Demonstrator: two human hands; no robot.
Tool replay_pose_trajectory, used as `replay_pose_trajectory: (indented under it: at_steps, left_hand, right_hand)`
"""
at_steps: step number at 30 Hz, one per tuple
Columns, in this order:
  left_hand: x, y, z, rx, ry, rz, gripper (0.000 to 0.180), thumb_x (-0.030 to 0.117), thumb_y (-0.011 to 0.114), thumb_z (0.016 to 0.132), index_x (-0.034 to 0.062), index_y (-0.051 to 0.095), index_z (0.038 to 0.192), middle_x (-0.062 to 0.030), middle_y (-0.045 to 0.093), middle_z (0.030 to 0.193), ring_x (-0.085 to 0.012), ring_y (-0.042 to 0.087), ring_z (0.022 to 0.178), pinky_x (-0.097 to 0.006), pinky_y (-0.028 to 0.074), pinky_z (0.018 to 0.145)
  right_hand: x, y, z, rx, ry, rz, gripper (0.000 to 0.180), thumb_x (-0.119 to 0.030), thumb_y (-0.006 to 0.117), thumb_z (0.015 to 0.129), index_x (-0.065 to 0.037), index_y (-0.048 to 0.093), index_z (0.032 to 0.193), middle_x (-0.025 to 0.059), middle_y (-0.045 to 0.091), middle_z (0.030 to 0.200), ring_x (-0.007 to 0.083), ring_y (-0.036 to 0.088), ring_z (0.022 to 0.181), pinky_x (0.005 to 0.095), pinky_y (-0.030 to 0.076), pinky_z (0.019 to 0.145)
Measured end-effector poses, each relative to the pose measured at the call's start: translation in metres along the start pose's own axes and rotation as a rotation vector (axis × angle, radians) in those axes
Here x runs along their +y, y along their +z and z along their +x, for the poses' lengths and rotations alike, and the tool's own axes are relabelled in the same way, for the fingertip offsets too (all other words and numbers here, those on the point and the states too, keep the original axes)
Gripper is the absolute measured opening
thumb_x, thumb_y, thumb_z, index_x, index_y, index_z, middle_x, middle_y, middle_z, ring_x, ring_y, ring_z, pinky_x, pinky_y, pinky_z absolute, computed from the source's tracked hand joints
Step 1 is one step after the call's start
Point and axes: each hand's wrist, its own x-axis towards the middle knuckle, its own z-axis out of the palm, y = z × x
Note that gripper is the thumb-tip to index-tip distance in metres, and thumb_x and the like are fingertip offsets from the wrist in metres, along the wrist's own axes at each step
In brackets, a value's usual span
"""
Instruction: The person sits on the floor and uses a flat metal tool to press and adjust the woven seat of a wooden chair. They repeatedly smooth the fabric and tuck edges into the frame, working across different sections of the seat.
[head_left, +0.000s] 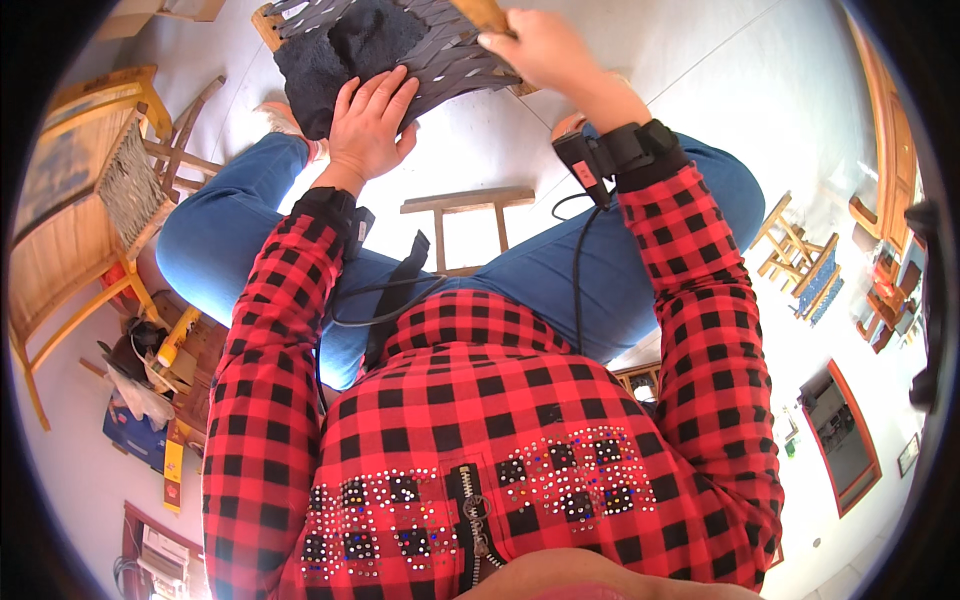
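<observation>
1. Sitting dead centre is the person, red-and-black checked jacket (480, 440) and blue jeans (560, 270) filling most of the room from where I'm standing, knees spread wide over a pale floor (740, 110).
2. Off to their left there's a yellow wooden chair (80, 210) with a woven seat, and some clutter piled on the floor just below it.
3. Out past their knees is the woven seat frame (440, 50), dark straps laced across a wooden border, tilted up toward them.
4. A black fuzzy cloth (330, 55) lies on that weave, covering its left part.
5. Between the legs, on the floor, a small wooden stool (468, 215).
6. Left hand (370, 125) is spread flat, fingers apart, palm pressing down on the cloth's lower edge and the straps, gripping nothing.
7. Right hand (535, 45) is curled over the frame's right wooden edge, fingers closed around it.
8. Both wrists carry black strapped-on devices with cables trailing back.
</observation>
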Motion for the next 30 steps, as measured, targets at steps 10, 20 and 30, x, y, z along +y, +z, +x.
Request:
replay_pose_trajectory:
  at_steps: [10,20,30]
  left_hand:
    - [-0.013,0.004,0.002,-0.021,0.048,0.065,0.049,0.020,0.061,0.077,0.0152,0.053,0.126,-0.0043,0.048,0.135,-0.0209,0.044,0.122,-0.044,0.026,0.107]
    - [-0.050,0.002,-0.006,-0.049,0.054,0.133,0.043,0.018,0.066,0.075,0.0152,0.059,0.117,-0.0040,0.054,0.125,-0.0209,0.048,0.117,-0.043,0.031,0.103]
    - [-0.062,0.007,-0.035,-0.386,-0.276,0.149,0.026,0.026,0.063,0.079,0.0188,0.064,0.103,-0.0102,0.063,0.089,-0.0312,0.063,0.089,-0.044,0.049,0.076]
  right_hand:
    - [0.022,-0.043,-0.019,0.382,0.122,0.500,0.029,-0.026,0.062,0.087,0.003,0.064,0.085,0.0052,0.063,0.066,0.0127,0.058,0.062,0.0301,0.046,0.058]
    - [0.026,-0.045,-0.013,0.260,0.300,0.724,0.032,-0.031,0.057,0.092,0.000,0.065,0.090,0.0036,0.057,0.055,0.0114,0.053,0.043,0.0253,0.043,0.041]
    - [0.034,-0.026,0.006,0.273,0.278,1.264,0.023,-0.028,0.056,0.094,-0.007,0.064,0.095,0.0079,0.060,0.063,0.0157,0.059,0.050,0.0276,0.045,0.042]
